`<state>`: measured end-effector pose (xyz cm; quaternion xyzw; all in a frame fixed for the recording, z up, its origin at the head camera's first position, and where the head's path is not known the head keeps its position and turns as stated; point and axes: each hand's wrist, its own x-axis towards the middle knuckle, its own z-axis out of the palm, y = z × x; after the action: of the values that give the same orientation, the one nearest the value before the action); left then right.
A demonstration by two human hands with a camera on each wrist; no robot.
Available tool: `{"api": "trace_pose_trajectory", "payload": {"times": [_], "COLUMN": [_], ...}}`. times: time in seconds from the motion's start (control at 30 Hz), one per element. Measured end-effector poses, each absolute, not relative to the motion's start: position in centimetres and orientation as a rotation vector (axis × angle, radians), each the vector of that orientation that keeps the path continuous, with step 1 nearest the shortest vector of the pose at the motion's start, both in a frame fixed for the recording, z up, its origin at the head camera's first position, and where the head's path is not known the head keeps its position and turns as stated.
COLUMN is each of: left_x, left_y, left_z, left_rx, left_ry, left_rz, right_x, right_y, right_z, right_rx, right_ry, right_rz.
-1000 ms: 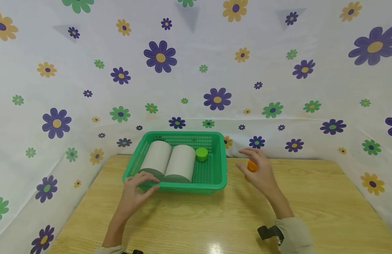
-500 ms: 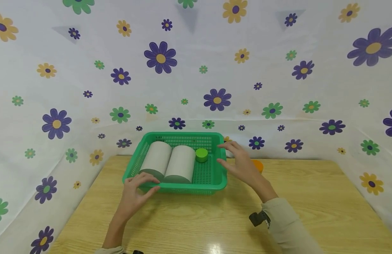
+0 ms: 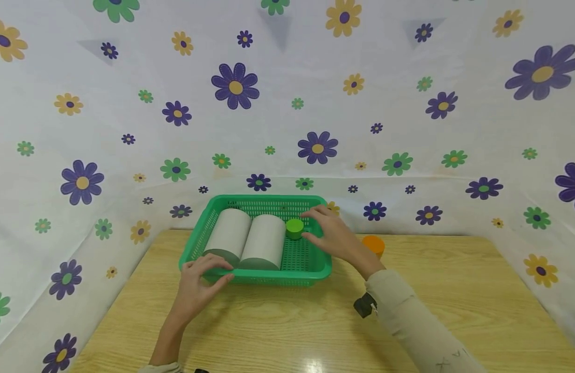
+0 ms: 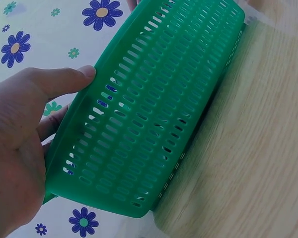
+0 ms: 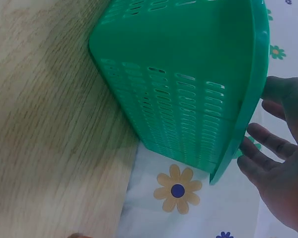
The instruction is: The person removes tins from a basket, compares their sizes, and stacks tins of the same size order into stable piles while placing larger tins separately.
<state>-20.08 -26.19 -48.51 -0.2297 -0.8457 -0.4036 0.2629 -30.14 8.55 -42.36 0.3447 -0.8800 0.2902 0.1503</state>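
Observation:
A green plastic basket (image 3: 283,274) with slotted walls stands on the table. Its front rim is held near the left corner by my left hand (image 3: 192,290), thumb (image 4: 77,80) outside and fingers behind the wall. My right hand (image 3: 333,235) reaches over the right rim, thumb and fingers spread apart, with nothing between them. Just left of its fingertips, a small lime-green cylinder (image 3: 294,227) sits inside the basket. Two large white cylinders (image 3: 229,235) lie side by side in the left and middle of the basket, lengthwise front to back.
An orange cylinder (image 3: 373,245) stands on the wooden table (image 3: 436,290) right of the basket, partly hidden by my right forearm. A white sheet with printed flowers (image 3: 315,93) rises behind the table and along both sides.
My right hand has left the orange cylinder and moved left, over the basket's right rim towards the lime-green cylinder. My left hand keeps its hold on the front rim.

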Motion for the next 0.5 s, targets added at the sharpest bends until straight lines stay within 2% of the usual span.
{"api": "trace_pose_trajectory", "payload": {"times": [0.5], "left_x": [-20.0], "left_y": [-26.3], "left_z": [-48.5], "left_rx": [-0.617], "left_ry": [-2.294], "left_rz": [-1.082], "right_x": [-32.7], "right_y": [6.1], "right_z": [-42.7], "right_rx": [1.082], "right_ry": [-2.675], "right_rz": [0.670]}}
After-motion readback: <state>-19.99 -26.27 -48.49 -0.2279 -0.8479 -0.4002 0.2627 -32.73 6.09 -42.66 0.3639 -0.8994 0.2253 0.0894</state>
